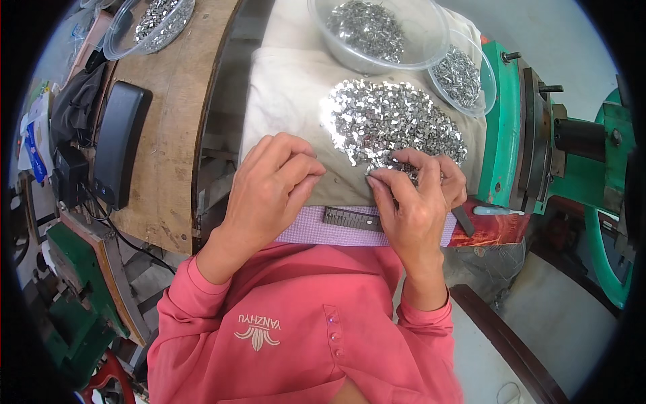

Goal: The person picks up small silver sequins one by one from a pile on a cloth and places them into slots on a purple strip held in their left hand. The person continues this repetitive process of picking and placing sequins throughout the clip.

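Note:
A broad heap of small shiny metal pieces (397, 118) lies on a pale cloth (282, 87) in front of me. My right hand (420, 195) is at the near edge of this heap, thumb and index finger pinched together with a small metal piece (369, 171) glinting at their tips. To the left of the heap, over the cloth, my left hand (272, 178) is closed, its fingers curled toward the thumb. Whatever it may hold is hidden or too small to make out.
Beyond the heap stand a clear plastic tub (420, 57) and a clear bowl (488, 97), both with metal parts. A dark ruler (353, 219) lies on purple cloth (303, 232). Green machinery (501, 135) borders the right; a wooden table (168, 135) with a black box (121, 145) is left.

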Demonstrator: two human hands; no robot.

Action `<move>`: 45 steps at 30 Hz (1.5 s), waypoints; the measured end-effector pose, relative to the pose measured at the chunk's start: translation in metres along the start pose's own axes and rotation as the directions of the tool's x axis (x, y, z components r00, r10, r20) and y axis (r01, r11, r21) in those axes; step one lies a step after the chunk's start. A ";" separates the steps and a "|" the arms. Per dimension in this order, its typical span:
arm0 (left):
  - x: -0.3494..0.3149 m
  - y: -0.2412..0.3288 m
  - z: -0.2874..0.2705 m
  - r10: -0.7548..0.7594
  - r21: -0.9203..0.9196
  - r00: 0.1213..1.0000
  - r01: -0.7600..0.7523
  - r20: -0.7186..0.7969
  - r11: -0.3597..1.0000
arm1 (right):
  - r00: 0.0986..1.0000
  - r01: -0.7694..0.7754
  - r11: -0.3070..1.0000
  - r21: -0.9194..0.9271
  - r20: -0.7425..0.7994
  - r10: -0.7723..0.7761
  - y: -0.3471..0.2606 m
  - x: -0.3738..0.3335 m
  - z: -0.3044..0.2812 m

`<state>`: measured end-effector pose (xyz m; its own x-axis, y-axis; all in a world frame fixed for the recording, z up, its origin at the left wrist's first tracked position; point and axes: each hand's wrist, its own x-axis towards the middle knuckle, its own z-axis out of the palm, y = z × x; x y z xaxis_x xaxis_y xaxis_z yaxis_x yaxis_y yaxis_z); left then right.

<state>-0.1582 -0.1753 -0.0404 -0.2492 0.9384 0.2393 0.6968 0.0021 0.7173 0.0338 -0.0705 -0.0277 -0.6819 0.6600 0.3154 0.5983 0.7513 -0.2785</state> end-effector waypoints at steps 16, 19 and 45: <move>0.004 0.022 0.015 0.015 0.142 1.000 -0.013 -0.018 0.990 | 0.999 0.016 0.994 0.110 0.037 -0.020 0.002 -0.001 -0.007; 0.002 0.023 0.021 0.007 0.131 1.000 -0.003 -0.029 0.991 | 0.996 0.042 0.986 0.162 0.066 -0.053 -0.004 -0.011 -0.018; -0.021 0.033 0.017 0.098 -0.014 0.988 -0.097 0.116 0.995 | 0.999 -0.020 0.991 0.133 -0.038 0.026 -0.004 0.006 0.000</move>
<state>-0.1182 -0.1890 -0.0331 -0.0999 0.9680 0.2304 0.7083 -0.0934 0.6997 0.0277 -0.0696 -0.0246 -0.6497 0.6787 0.3425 0.5508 0.7308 -0.4032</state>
